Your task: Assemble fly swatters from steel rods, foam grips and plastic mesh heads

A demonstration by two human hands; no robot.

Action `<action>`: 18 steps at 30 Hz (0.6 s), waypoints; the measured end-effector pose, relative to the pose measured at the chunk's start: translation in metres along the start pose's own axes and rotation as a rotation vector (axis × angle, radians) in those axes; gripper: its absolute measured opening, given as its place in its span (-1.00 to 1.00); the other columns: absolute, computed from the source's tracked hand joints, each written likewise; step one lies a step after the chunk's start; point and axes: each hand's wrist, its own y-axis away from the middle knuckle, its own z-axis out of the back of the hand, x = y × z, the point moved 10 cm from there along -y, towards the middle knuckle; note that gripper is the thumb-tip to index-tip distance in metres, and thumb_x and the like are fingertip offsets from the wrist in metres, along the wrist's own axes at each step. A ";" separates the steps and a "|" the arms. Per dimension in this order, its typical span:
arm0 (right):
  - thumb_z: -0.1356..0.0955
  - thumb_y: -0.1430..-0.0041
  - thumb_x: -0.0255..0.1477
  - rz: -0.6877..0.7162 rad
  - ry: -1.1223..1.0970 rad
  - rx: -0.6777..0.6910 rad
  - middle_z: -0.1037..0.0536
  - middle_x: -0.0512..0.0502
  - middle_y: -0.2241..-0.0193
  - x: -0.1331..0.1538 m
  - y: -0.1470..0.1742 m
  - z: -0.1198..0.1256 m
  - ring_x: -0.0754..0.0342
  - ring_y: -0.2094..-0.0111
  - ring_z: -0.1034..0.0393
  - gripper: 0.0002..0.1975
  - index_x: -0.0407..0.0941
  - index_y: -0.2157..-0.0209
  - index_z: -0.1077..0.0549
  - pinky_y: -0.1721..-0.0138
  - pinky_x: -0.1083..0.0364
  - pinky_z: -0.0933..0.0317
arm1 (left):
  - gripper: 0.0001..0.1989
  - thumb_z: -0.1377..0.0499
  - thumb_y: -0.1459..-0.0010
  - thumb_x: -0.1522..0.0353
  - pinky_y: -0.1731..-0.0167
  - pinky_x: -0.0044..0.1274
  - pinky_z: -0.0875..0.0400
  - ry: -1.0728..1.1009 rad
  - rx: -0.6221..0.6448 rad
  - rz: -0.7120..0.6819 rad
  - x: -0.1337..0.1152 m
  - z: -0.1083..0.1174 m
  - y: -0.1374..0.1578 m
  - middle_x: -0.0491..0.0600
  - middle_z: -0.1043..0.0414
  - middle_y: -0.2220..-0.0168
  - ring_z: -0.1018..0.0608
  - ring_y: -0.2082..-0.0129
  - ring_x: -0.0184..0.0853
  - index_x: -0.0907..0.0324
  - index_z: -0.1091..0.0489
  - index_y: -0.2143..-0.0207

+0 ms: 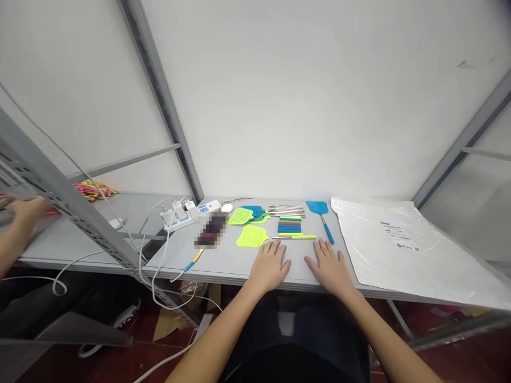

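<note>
My left hand [270, 266] lies flat on the grey shelf, fingers stretched out, holding nothing. My right hand [329, 267] rests flat beside it, fingers spread. Just beyond the fingertips is a yellow handle with a metal rod [295, 237], lying sideways. To its left is a yellow fly swatter head [253, 236]. Behind lie stacked yellow [240, 216] and blue swatter heads [255, 211]. Several coloured handles [289, 226] lie in a row, with metal rods [286, 211] behind them. An assembled blue fly swatter [318, 207] lies beyond my right hand.
A white plastic mailing bag [393, 247] covers the shelf's right side. On the left are a blurred-out dark item [211, 230], a power strip [179, 219] with white cables, and a metal upright [80, 186]. Another person's hand [27, 210] is at the far left.
</note>
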 end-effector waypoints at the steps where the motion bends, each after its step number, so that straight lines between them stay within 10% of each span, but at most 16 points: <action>1: 0.03 -0.28 0.00 0.004 0.000 -0.009 0.12 -0.13 -0.35 0.000 0.000 0.001 -0.11 -0.35 0.32 -0.25 -0.18 -0.33 0.06 -0.24 -0.27 0.31 | -0.55 0.03 -0.26 0.14 -0.20 -0.21 -0.02 0.004 -0.001 0.002 0.000 0.000 0.000 0.09 -0.19 -0.21 -0.21 -0.19 -0.08 0.13 -0.23 -0.13; 18: 0.01 -0.29 -0.03 0.004 -0.020 -0.038 0.09 -0.20 -0.34 0.000 0.003 0.007 -0.08 -0.34 0.30 -0.25 -0.25 -0.33 0.10 -0.26 -0.22 0.31 | -0.61 0.01 -0.26 0.19 -0.19 -0.25 -0.05 0.022 -0.034 0.013 0.001 0.002 0.001 0.12 -0.23 -0.16 -0.24 -0.16 -0.10 0.17 -0.27 -0.06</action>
